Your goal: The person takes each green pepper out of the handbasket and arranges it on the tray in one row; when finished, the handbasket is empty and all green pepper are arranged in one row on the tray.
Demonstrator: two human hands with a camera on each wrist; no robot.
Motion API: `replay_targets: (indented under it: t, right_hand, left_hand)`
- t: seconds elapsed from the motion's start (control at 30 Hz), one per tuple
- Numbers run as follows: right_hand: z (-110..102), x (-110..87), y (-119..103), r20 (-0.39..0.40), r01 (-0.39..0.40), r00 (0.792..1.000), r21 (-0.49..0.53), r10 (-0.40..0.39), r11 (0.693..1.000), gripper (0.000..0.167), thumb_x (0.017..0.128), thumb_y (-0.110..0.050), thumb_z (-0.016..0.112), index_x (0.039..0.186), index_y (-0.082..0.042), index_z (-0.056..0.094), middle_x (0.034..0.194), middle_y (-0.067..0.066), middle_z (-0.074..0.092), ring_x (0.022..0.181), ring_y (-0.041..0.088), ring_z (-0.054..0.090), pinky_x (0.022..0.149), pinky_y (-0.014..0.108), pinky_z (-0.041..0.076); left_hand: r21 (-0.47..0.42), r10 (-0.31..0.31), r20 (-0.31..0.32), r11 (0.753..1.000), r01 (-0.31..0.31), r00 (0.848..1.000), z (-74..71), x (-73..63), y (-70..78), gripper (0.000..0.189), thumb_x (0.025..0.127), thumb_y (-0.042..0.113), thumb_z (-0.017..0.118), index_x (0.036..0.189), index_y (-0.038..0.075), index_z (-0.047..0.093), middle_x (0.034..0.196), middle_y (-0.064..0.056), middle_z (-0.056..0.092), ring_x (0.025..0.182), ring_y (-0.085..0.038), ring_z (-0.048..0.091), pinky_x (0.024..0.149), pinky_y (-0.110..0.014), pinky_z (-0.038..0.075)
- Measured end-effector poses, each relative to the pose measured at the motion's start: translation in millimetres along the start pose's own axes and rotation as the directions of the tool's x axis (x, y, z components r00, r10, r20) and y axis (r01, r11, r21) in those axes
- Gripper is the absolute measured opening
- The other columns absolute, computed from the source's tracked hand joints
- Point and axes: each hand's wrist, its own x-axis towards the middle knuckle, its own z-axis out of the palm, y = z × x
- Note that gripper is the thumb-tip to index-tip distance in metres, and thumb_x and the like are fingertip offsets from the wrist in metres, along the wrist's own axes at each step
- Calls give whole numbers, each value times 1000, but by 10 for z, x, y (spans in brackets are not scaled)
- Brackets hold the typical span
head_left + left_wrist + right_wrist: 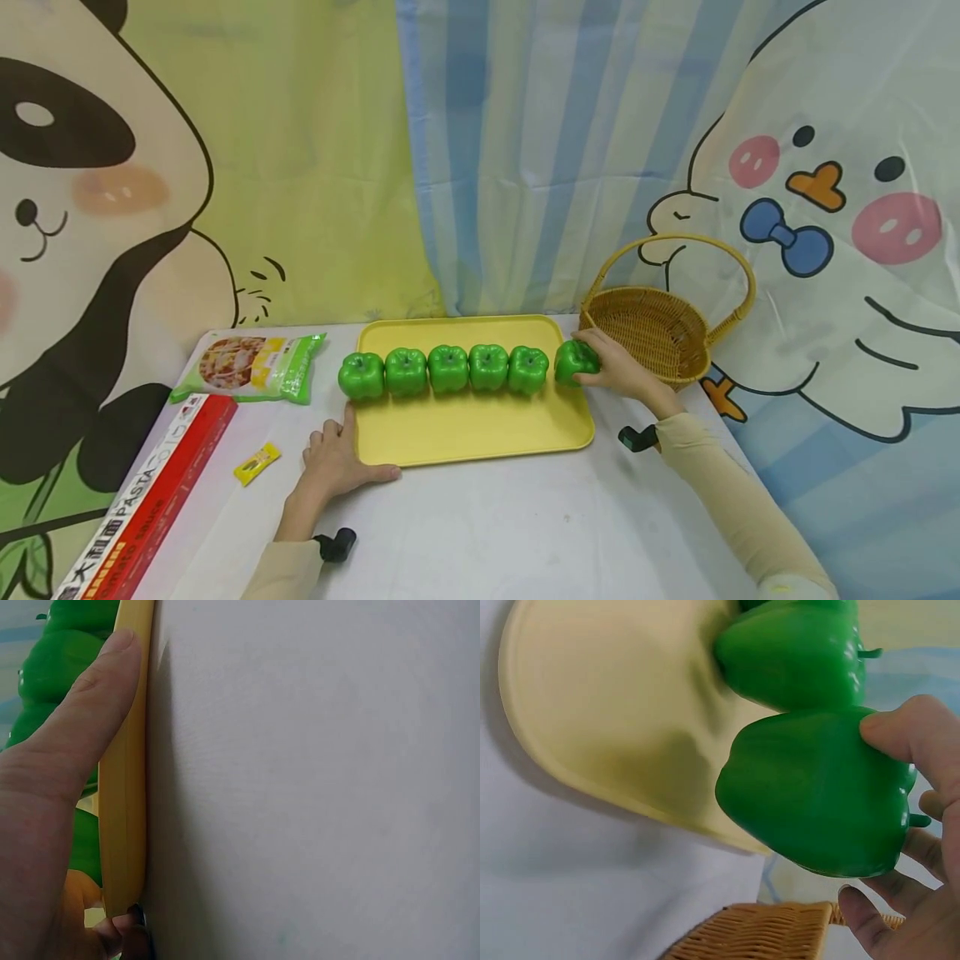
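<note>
My right hand (617,367) grips a green bell pepper (817,791) from its stem end, thumb on one side and fingers round the other. That pepper is at the right end of the yellow tray (472,433); whether it touches the tray I cannot tell. Several more green bell peppers (448,369) stand in a row across the tray, the leftmost at its left rim. At the tray's front left corner is my left hand (335,454), its straight thumb (97,697) lying along the front rim and its forefinger by the left side.
A wicker basket (652,333) with a tall handle stands right of the tray, near my right hand. On the left lie a green and white food packet (251,367), a long red and white pasta box (153,500) and a small yellow sachet (257,464). Printed curtains hang behind.
</note>
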Motion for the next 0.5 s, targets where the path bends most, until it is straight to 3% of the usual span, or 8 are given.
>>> replay_targets:
  t: [0.5]
  right_hand:
    - [109, 79, -18, 93, -11, 996, 4, 10, 1000, 73, 87, -16, 78, 149, -1, 42, 151, 25, 41, 134, 43, 49, 108, 59, 42]
  left_hand:
    - [-6, 1, -4, 1000, -1, 1000, -15, -4, 8, 153, 55, 82, 79, 161, 3, 2, 127, -27, 44, 101, -36, 37, 78, -45, 32]
